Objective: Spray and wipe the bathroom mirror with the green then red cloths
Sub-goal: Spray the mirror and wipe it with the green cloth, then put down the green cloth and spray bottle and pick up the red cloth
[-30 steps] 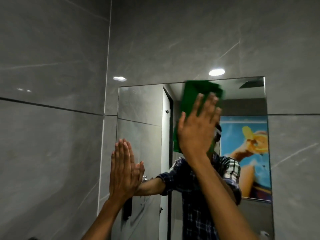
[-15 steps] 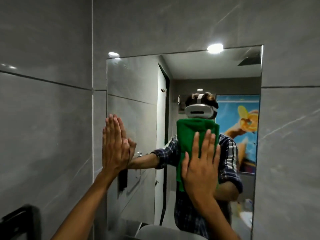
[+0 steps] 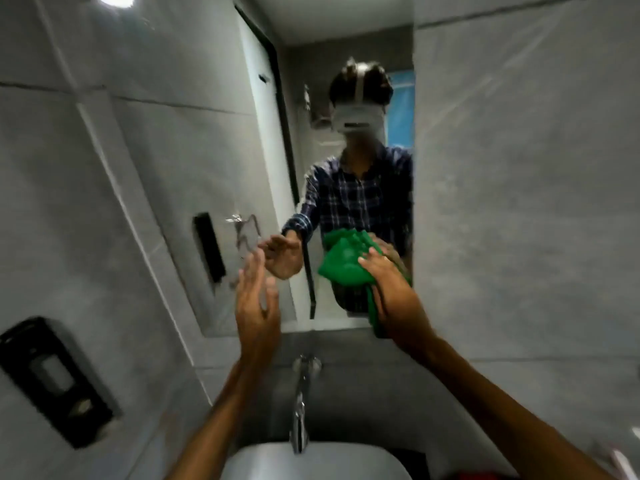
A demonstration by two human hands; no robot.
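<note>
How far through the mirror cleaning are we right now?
Mid-job, in the green pass. The right hand presses the green cloth against the bottom right corner of the mirror, above the tap. The left hand is open and empty. No spray bottle shows. The red cloth pass is left; something red sits at the bottom edge, too cropped to identify.
</note>
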